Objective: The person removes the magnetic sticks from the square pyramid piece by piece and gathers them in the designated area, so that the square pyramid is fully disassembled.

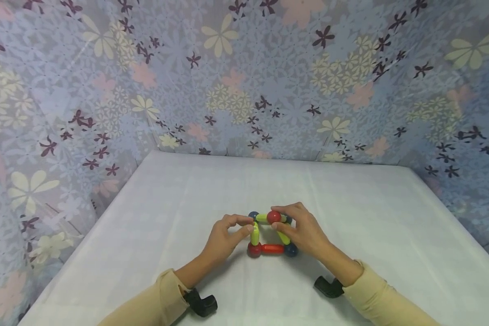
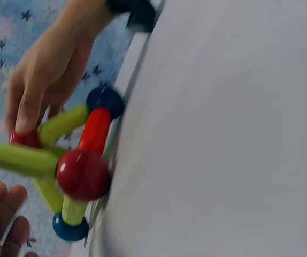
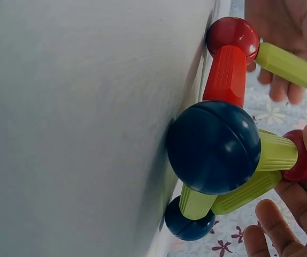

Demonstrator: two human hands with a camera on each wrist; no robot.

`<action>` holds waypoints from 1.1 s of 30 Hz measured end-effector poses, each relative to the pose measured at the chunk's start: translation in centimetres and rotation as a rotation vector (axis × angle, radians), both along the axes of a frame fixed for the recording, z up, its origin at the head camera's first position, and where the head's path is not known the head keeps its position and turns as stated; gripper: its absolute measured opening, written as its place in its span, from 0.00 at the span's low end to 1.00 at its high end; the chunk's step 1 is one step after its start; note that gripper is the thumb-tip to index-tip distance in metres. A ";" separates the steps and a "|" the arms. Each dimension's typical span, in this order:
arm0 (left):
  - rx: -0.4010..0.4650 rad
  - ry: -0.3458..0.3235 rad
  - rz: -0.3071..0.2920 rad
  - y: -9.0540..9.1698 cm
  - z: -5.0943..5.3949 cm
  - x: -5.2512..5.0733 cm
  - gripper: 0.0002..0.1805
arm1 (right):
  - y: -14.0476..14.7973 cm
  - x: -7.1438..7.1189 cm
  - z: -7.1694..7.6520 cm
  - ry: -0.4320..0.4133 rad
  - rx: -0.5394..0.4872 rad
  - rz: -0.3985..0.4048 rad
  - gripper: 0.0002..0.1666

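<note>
A frame of magnetic rods and balls stands on the table. Its red front-left ball (image 1: 254,250) and blue front-right ball (image 1: 290,250) are joined by a red rod (image 1: 272,249). From the red front-left ball a green rod (image 1: 255,234) (image 2: 25,160) rises; my left hand (image 1: 224,235) pinches its free end. My right hand (image 1: 307,231) (image 2: 49,69) grips a raised red ball (image 1: 274,217) (image 3: 301,155) between thumb and fingers. Green rods slant up to that ball, one from the blue front-right ball (image 3: 214,147).
The white-covered table (image 1: 342,194) spreads around the frame, with a flowered cloth (image 1: 228,68) behind it and at the sides. A black piece (image 1: 201,304) sits at the left wrist and another (image 1: 328,287) at the right wrist.
</note>
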State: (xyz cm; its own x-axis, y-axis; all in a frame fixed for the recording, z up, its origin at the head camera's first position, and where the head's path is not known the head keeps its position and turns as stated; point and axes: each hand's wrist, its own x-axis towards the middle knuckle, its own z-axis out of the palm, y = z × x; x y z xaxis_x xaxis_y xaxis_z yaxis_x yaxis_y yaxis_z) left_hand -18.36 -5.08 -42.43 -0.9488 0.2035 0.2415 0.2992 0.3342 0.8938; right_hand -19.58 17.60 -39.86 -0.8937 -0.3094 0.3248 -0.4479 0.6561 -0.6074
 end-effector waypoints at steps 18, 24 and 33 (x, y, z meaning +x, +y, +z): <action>-0.221 -0.010 -0.276 0.7 -0.2 -6.1 0.21 | 0.1 0.0 0.0 0.017 0.009 0.008 0.27; -0.286 -0.020 -0.262 1.2 0.0 -6.3 0.19 | 0.2 -0.1 -0.1 0.025 0.015 0.013 0.26; -0.321 0.021 -0.160 1.5 -0.2 -5.0 0.16 | 0.6 -0.2 -0.1 0.065 0.010 0.025 0.27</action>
State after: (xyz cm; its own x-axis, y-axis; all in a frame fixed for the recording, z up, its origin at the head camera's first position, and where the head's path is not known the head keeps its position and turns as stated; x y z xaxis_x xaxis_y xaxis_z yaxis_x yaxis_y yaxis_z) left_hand -23.32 -3.59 -42.59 -0.8942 0.4180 0.1599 0.3875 0.5442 0.7441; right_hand -19.75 18.25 -39.97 -0.8627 -0.3350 0.3788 -0.5027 0.6499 -0.5701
